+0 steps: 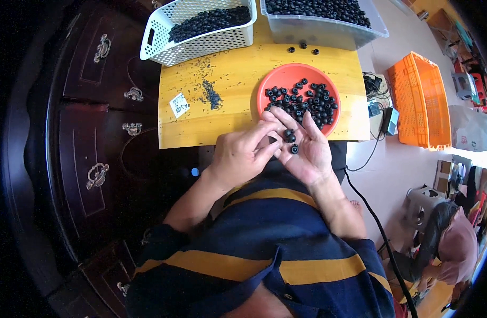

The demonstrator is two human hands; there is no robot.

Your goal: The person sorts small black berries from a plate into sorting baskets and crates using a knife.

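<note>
My right hand [308,153] is turned palm up in front of the red bowl. Several small round black parts [290,135] with holes lie in its cupped palm and fingers, another sitting nearer the wrist. Beside it, my left hand [239,155] is closed in a pinch, its fingertips touching or almost touching the right fingers. Something small and black [272,140] shows at the left thumb and fingertips; its exact kind is hard to make out. Just beyond the hands, the red bowl [263,85] holds many more of these black parts.
On the yellow table [238,69] lie black scraps [210,95], a white printed packet [179,105] and a few loose parts [303,46]. A white perforated basket [211,41] and a clear bin [328,33] stand at the back. Rightward are an orange crate [421,100], cables and another person [450,244].
</note>
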